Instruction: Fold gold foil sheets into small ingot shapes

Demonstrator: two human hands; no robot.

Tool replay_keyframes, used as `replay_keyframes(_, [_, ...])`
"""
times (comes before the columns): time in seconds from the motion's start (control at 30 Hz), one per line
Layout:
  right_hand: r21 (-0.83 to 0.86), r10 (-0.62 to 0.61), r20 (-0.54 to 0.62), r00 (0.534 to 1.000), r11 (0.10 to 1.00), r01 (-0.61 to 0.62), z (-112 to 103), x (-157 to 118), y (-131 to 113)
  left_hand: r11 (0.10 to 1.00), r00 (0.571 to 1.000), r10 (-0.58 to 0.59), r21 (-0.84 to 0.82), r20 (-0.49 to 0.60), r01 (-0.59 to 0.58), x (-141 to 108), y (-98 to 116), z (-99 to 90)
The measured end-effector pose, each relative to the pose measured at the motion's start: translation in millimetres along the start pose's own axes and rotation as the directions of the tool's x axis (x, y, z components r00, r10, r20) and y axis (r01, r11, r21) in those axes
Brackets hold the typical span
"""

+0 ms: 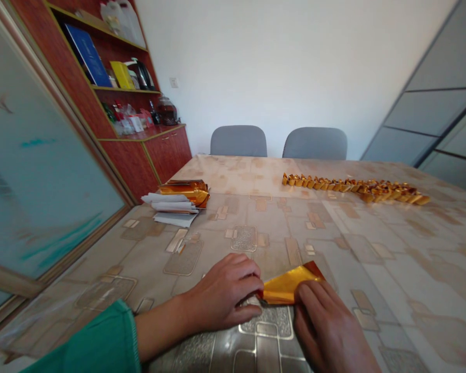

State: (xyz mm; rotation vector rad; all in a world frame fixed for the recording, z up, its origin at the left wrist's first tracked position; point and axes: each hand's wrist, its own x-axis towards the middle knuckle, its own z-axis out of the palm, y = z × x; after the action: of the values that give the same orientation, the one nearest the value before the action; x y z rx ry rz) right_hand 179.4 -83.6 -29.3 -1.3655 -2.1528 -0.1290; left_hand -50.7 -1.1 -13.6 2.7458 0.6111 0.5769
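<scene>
A shiny gold foil sheet (283,286), partly folded with a slanted upper edge, lies on the patterned tablecloth (256,207) near the front. At its left end my left hand (233,290) has its fingers curled, pinching the foil's edge. My right hand (326,321) grips the lower right part of the sheet, fingers bent over it; a darker corner sticks out above the knuckles. The fingertips of both hands partly hide the foil's ends.
A stack of gold foil sheets (190,192) rests on white papers (174,210) at the table's left. Rows of folded gold pieces (392,191) stretch across the back right. Two grey chairs (238,141) stand behind the table, beside a red shelf cabinet (166,155).
</scene>
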Motion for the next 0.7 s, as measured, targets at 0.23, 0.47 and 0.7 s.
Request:
replay_keyframes(0.23, [-0.022,-0.013,0.026,1.000,1.000,0.014,-3.9,-0.3,-4.8,0.999,0.998,-0.027,-0.029,-0.061,0.026,2.8,1.1,7.4])
replay_keyframes(0.47, [0.089,0.089,-0.001,0.996,0.992,-0.088,5.4,8.5,-12.4,0.988,0.994,-0.098,-0.122,-0.043,0.092,1.6,0.8,4.6])
replay_keyframes(0.7, [0.146,0.132,0.031,0.991,0.980,-0.135,7.5,6.4,-9.8,0.968,0.978,-0.203,-0.160,-0.043,0.194,1.3,0.6,3.1])
